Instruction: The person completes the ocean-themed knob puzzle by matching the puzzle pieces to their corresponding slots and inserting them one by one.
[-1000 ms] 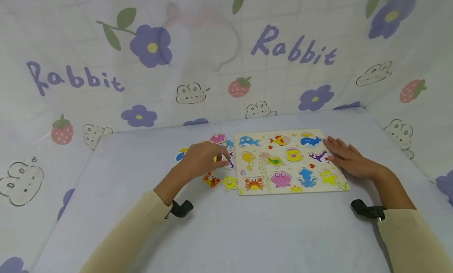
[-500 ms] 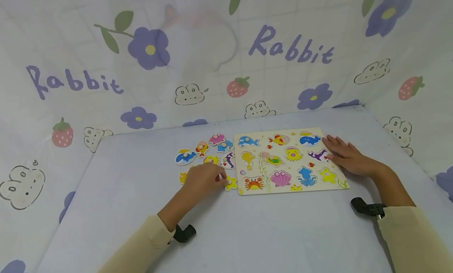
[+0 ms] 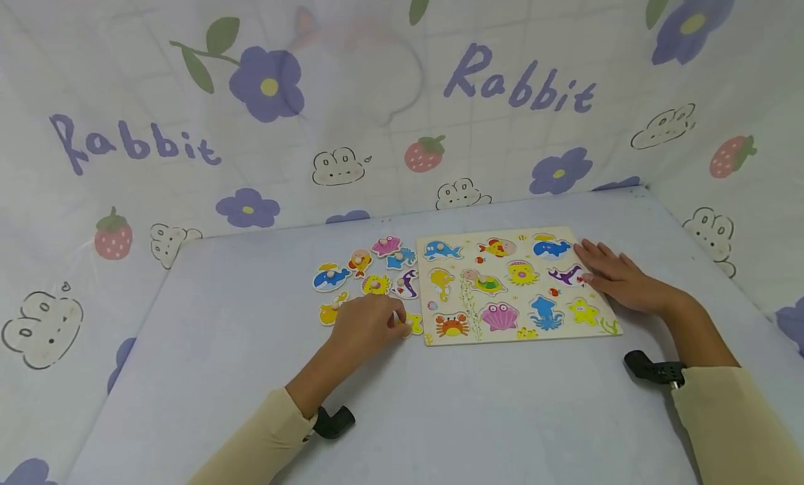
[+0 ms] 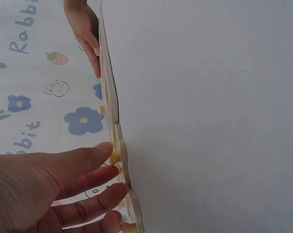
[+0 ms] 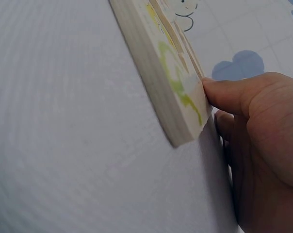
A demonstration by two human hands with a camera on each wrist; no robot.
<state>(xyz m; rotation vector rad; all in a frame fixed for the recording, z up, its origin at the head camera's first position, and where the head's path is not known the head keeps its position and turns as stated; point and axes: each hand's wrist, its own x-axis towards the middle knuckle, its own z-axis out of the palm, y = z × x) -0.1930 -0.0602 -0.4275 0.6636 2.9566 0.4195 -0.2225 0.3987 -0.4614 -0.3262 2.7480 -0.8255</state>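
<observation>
In the head view my left hand reaches down over the front of a group of knobbed puzzle pieces. Its thumb and index finger pinch the knob of a yellow starfish puzzle piece, partly hidden behind them. The left wrist view shows a small wooden knob between those fingertips. To the right lies the wooden sea-animal puzzle board, with printed pictures in its recesses. My right hand lies along the board's right edge, fingers straight, thumb touching the rim.
Loose pieces lie left of the board: a blue whale, a pink shell, a yellow octopus and several others. A patterned curtain stands behind the pale table.
My left hand has come down from above the purple piece toward the front, to the starfish piece, uncovering the pieces behind. The right hand and board stay in place.
</observation>
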